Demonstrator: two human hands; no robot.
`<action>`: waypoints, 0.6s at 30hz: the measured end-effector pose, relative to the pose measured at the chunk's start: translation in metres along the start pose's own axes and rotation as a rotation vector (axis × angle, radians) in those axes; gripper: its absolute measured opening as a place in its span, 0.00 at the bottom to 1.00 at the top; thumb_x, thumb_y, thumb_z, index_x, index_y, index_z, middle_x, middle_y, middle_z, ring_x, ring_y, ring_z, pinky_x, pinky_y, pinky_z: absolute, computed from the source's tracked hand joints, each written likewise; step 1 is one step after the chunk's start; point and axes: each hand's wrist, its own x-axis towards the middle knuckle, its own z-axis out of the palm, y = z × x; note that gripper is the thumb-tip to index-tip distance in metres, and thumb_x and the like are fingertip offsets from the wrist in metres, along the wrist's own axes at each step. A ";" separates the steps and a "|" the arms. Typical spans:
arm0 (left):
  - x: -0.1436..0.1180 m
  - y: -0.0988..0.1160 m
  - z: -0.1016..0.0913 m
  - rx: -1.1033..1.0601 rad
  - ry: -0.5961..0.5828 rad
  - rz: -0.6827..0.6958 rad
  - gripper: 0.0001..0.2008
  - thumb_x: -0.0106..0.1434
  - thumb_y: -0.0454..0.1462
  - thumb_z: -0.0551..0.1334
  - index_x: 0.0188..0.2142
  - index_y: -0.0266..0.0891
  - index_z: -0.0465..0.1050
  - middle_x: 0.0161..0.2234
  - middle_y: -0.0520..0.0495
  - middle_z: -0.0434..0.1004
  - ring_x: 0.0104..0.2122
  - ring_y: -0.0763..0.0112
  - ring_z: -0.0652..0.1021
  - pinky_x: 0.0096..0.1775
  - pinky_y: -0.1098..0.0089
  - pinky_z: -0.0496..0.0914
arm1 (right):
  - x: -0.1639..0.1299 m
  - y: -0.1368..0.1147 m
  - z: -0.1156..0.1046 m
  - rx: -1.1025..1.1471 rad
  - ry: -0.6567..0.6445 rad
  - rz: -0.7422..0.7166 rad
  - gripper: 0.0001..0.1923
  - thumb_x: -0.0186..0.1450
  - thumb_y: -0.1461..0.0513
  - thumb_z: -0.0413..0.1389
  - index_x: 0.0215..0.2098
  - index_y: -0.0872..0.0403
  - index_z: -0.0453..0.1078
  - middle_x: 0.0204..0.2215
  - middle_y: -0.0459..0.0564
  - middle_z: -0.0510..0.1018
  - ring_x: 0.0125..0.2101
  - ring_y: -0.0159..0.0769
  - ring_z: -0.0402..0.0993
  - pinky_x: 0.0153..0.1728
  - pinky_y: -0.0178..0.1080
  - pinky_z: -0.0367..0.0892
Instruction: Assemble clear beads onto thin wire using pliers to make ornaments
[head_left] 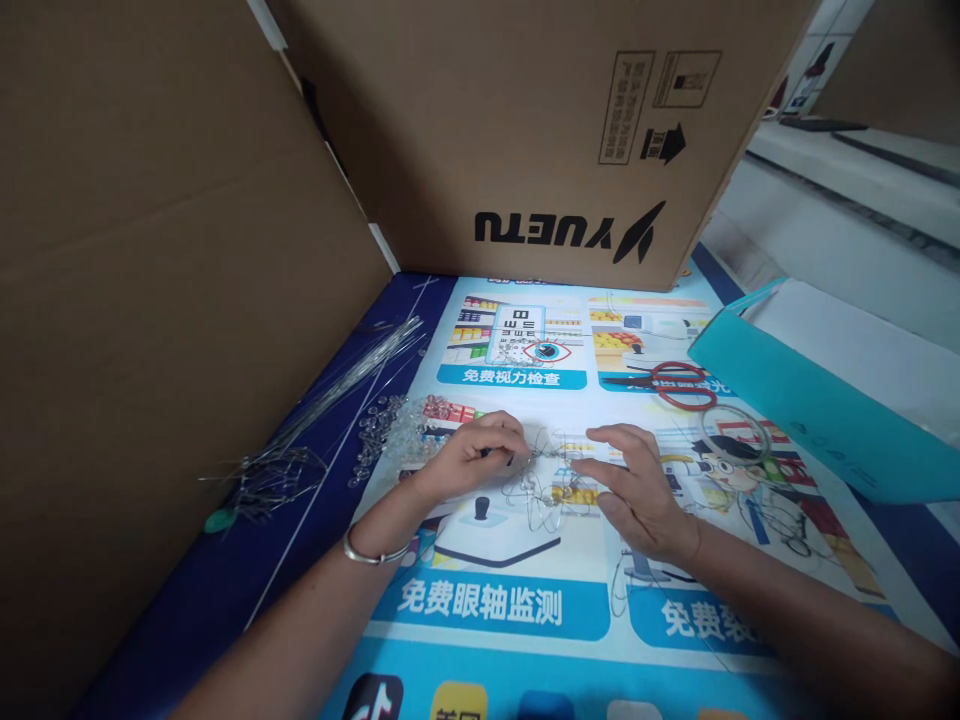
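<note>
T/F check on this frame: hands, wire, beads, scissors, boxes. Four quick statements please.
1. Both hands, left hand and right hand, are at the wire piece. True.
2. The red scissors are in the right hand. False: they lie on the poster, beyond it.
3. The clear beads lie left of the left hand. True.
4. The cardboard box is printed right way up. False: its lettering is upside down.
</note>
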 end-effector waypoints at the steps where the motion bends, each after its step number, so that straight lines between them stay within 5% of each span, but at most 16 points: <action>1: 0.000 0.000 0.000 0.007 0.016 0.004 0.13 0.61 0.29 0.53 0.40 0.40 0.73 0.37 0.45 0.69 0.39 0.70 0.71 0.42 0.66 0.66 | 0.000 0.000 -0.001 0.009 0.015 0.020 0.18 0.62 0.63 0.48 0.50 0.50 0.65 0.52 0.54 0.60 0.53 0.47 0.55 0.51 0.54 0.54; 10: 0.002 0.004 0.005 0.123 -0.058 -0.011 0.16 0.63 0.32 0.54 0.49 0.42 0.68 0.43 0.44 0.65 0.45 0.66 0.68 0.46 0.63 0.64 | -0.001 0.003 -0.004 0.065 0.114 0.156 0.15 0.63 0.65 0.48 0.47 0.50 0.67 0.49 0.52 0.65 0.50 0.42 0.59 0.51 0.51 0.56; 18: 0.002 0.004 0.007 0.131 -0.089 -0.026 0.14 0.64 0.33 0.54 0.47 0.41 0.70 0.42 0.44 0.66 0.43 0.67 0.69 0.44 0.64 0.65 | 0.000 0.010 0.002 0.086 0.134 0.185 0.13 0.62 0.66 0.50 0.45 0.50 0.67 0.39 0.51 0.71 0.43 0.39 0.64 0.44 0.47 0.61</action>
